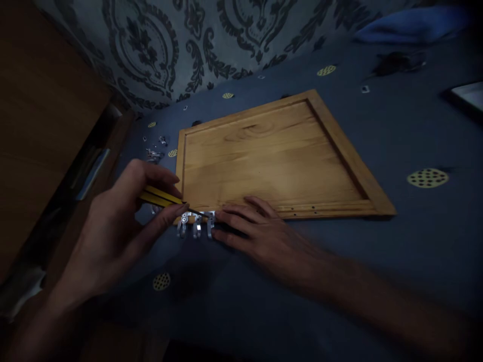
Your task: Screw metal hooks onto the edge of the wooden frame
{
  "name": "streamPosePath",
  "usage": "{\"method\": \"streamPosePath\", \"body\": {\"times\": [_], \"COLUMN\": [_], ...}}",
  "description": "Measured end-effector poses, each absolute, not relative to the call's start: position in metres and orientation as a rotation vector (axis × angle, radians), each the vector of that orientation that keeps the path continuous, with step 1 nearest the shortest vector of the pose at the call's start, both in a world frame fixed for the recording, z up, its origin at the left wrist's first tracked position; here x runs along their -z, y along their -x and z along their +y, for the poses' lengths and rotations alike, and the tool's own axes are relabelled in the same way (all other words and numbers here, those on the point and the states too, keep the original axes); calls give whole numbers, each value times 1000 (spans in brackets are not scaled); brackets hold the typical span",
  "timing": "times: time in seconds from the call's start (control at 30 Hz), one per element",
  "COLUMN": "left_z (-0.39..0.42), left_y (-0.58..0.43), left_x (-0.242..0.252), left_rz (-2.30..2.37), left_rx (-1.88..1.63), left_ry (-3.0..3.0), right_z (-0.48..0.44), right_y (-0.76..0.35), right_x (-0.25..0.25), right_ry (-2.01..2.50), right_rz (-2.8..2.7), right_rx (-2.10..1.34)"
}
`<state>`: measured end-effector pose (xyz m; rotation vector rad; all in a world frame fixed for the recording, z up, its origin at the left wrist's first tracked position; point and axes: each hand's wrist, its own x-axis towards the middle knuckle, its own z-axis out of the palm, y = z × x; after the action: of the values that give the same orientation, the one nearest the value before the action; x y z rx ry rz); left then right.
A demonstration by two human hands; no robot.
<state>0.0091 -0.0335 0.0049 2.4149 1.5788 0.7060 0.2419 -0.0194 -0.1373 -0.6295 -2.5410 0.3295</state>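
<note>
My left hand (109, 231) is closed around a screwdriver (160, 196) with a yellow and black handle. Its thin shaft points right, and the tip meets the rightmost metal hook (210, 223) on the near edge of a framed wooden panel (260, 156). Thumb and forefinger of my right hand (260, 231) pinch that hook's right side, while the other fingers rest on the panel. Two more hooks, a middle one (196, 227) and a left one (183, 223), sit beside it along the edge. Several small dark holes show farther right in the frame.
Loose metal hardware (154, 155) lies left of the panel on the blue patterned cloth (377, 281). A blue cloth bundle (415, 25), a dark blurred item (396, 64) and a dark-edged flat object (468, 98) are at the right. Brown wooden furniture (41, 100) stands left.
</note>
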Motion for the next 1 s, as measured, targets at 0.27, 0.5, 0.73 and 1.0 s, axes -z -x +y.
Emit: {"method": "streamPosePath", "body": {"times": [0.27,0.5,0.73,1.0], "left_z": [-34,-32,-30,-31], "left_y": [-11,-9,-8,-11], "left_x": [3,6,10,10], "left_rz": [1597,1586,1593,1674], "left_rx": [-616,-648,-698,-719], "left_ry": [-2416,-2458,-2409,-2404], "right_z": [-19,-19,-19,-19], "right_y": [-241,-241,-241,-240], "right_x": [137,140,140,142], "right_ry": [631,627,638,633], "right_rz": [-2527,-2536,-2539,-2528], "right_rx": [-343,-297,-295,-290]}}
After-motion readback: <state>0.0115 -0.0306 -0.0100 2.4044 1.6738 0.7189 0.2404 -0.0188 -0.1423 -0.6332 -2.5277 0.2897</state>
